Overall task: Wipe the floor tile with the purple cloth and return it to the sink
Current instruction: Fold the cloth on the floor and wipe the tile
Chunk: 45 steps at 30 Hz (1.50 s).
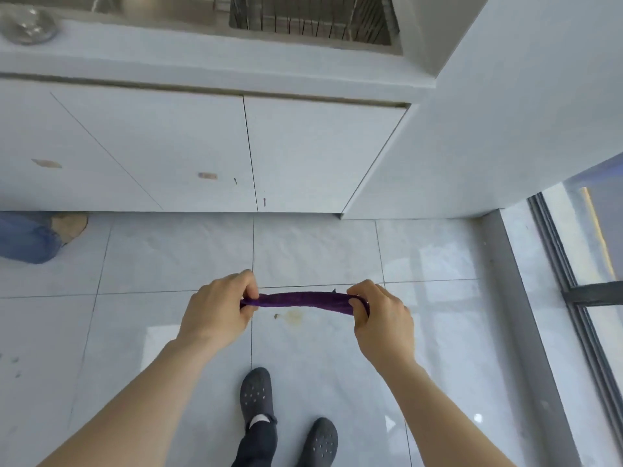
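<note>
Denim trouser leg [28, 239] and part of a tan shoe [71, 225] of a second person occupy the far left edge, at the foot of the white cabinet doors [158, 153]. Above the doors, on the white countertop [135, 59], a clear glass object [28, 25] sits at the upper left; its type cannot be determined. The stainless sink [394, 32] is recessed into the countertop at top centre, with a wire rack [303, 18] inside it.

Left hand [219, 306] is closed, thumb and fingers pinching the left end of the purple cloth [303, 299]. The cloth is bunched into a narrow band and stretched horizontally between both hands, held in the air above the floor tile [320, 348], well apart from the sink. Directly below the cloth, a yellowish stain [294, 316] and a small dark speck [276, 316] mark the tile surface just right of a grout line.

Right hand [381, 318] is closed, fingers curled around the right end of the cloth. Both forearms are bare.

Two dark grey perforated clogs [256, 394] stand on the tile at bottom centre, the left one forward of the right. A white wall panel [505, 112] rises at right. A dark window frame [573, 298] runs along the far right edge.
</note>
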{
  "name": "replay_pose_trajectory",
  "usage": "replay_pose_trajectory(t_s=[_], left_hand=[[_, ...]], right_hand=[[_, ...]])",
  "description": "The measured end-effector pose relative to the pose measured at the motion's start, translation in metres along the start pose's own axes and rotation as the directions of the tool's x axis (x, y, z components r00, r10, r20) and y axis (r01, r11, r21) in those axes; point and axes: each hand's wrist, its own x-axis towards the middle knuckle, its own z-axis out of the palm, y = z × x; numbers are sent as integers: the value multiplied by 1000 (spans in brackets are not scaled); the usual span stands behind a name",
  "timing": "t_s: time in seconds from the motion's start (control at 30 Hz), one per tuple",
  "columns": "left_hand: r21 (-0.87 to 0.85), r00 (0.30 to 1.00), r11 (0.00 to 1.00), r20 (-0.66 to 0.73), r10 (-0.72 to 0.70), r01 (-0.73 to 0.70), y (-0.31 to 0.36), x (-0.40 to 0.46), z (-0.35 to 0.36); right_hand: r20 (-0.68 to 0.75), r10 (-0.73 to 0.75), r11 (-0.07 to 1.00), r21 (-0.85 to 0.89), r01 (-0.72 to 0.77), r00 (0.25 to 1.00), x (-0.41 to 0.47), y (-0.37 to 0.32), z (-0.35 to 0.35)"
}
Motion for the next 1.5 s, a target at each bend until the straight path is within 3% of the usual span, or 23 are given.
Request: replay_pose_trajectory(t_s=[0.37,0.73,1.03,1.2,1.33,1.4,1.5], left_hand=[[-62,969,985,200,-144,159,-105,18,232],[-90,943,981,301,-140,175,-212,100,446],[-195,993,980,115,-15,37,-281,173,553],[-88,988,985,30,151,-148,-293,191,576],[45,940,939,52,339,-341,-293,188,585],[83,949,946,-23,316,-313,-304,197,584],[159,962,965,-147,231,-208,-324,215,580]], right_hand=[[137,91,996,-1,-92,986,-25,139,208],[43,35,999,-3,-35,998,4,268,432],[-178,-59,998,-34,54,982,70,317,564],[-278,-159,987,-53,151,947,106,319,594],[-359,-125,992,-38,120,925,106,303,601],[-298,-122,993,-47,113,947,92,297,610],[-63,-168,976,-148,158,984,62,303,630]])
